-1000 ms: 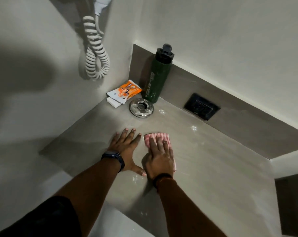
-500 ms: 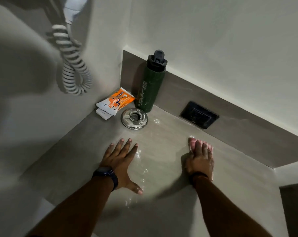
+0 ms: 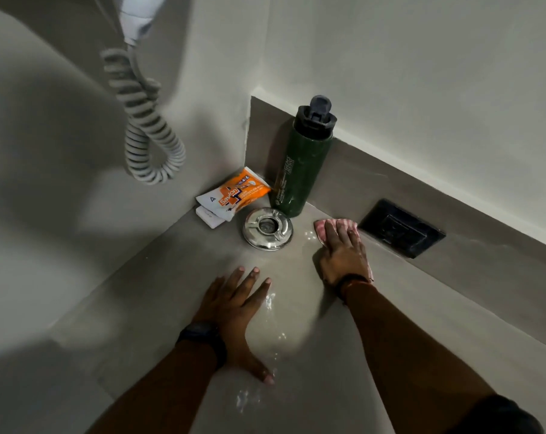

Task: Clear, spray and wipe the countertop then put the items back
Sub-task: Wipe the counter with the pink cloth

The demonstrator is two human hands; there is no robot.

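A pink striped cloth lies flat on the grey countertop, pressed down under my right hand close to the back wall. My left hand rests flat on the wet counter with fingers spread, holding nothing. In the far corner stand a dark green bottle, a round steel ashtray and an orange soap packet lying on a small white box. Water droplets glisten between my hands.
A black wall socket sits in the grey backsplash just right of the cloth. A coiled white cord hangs from a wall-mounted unit on the left wall. The counter's front edge runs at the lower left.
My right hand slid the cloth from beside my left hand out to the right, then up toward the back wall near the ashtray. My left hand stayed flat.
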